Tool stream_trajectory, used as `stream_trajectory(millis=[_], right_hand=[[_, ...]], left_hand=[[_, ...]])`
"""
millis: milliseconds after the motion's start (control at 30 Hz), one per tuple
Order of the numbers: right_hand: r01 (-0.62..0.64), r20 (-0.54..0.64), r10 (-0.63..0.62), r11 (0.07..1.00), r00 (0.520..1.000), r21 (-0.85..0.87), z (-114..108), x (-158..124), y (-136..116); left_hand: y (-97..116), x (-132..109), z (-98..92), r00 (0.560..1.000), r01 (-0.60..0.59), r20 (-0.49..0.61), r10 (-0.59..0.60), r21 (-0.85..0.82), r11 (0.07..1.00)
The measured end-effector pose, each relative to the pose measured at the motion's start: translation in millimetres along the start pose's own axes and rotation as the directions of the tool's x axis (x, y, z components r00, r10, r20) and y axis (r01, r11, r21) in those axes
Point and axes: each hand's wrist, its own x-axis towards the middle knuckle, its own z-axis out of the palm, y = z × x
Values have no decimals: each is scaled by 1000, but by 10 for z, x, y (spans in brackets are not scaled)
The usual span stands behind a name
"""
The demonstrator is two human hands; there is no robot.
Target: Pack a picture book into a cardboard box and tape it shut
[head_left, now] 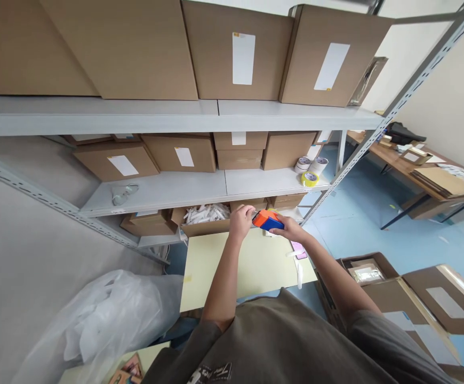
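Note:
My right hand (292,229) is wrapped around an orange and blue tape dispenser (268,220), held above the far edge of a pale yellow table (216,266). My left hand (241,220) is closed in a pinch at the dispenser's left end, on something too small to make out. Both hands hover just in front of an open cardboard box (200,226) filled with white items (207,213) on the lowest shelf. A pink flat object (298,249) lies on the table under my right forearm.
A grey metal rack (168,114) holds several labelled cardboard boxes. Tape rolls (310,170) stand at the middle shelf's right end. A clear plastic bag (108,320) is at lower left. Open boxes (376,277) sit on the blue floor at right, a wooden desk (416,170) beyond.

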Motion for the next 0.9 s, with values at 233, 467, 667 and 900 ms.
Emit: stream_trajectory(millis=[233, 467, 667, 900], right_hand=[[-9, 10, 8, 999, 1000, 36, -4, 178, -80], [7, 42, -11, 996, 999, 87, -12, 281, -100], [36, 45, -37, 999, 998, 17, -30, 326, -37], [52, 35, -49, 995, 998, -83, -10, 380, 127]], left_hand=[[-58, -31, -43, 988, 15, -152, -21, -41, 999], [-41, -72, -122, 981, -45, -189, 40, -19, 999], [-97, -62, -115, 988, -10, -154, 2, -50, 999], [-204, -11, -135, 994, 41, -95, -48, -80, 996]])
